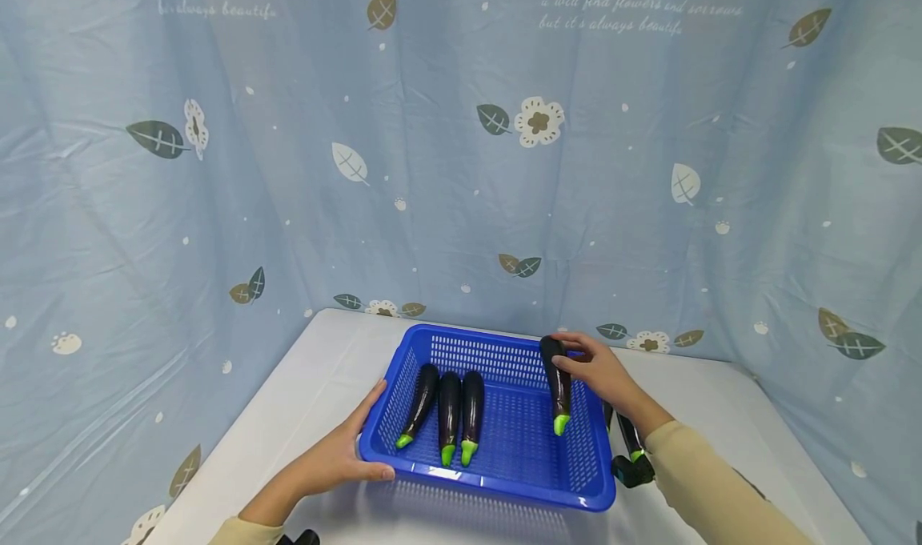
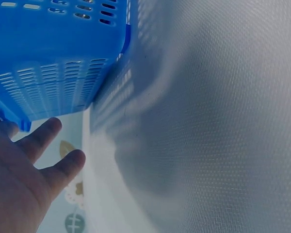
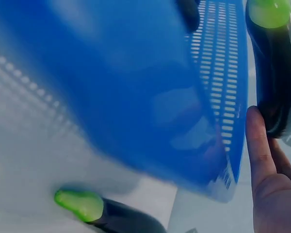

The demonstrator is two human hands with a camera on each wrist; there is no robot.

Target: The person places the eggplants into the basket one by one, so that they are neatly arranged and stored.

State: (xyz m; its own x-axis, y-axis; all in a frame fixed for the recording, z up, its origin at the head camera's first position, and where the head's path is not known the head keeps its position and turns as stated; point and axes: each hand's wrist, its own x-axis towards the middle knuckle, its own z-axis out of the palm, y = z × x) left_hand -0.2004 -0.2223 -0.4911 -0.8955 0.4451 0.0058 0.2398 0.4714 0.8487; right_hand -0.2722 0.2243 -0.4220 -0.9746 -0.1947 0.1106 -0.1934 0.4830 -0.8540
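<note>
A blue plastic basket (image 1: 497, 490) with slotted walls stands on the table. Three dark eggplants lie inside on its left side: the left eggplant (image 1: 419, 405), the middle eggplant (image 1: 450, 413) and the right eggplant (image 1: 472, 409), green stem ends toward the front. My right hand (image 1: 594, 369) pinches another eggplant (image 1: 560, 389) over the basket's right part, its green end pointing down and forward. At the front-left corner, my left hand (image 1: 331, 457) rests against the basket, thumb along the front; the left wrist view shows its fingers (image 2: 43, 138) spread and fairly straight beside the wall.
Just outside the basket's right wall, an eggplant (image 3: 131, 221) lies on the white table (image 1: 727, 449); the right forearm partly covers that spot in the head view. A blue patterned curtain (image 1: 446, 169) hangs behind and around the table.
</note>
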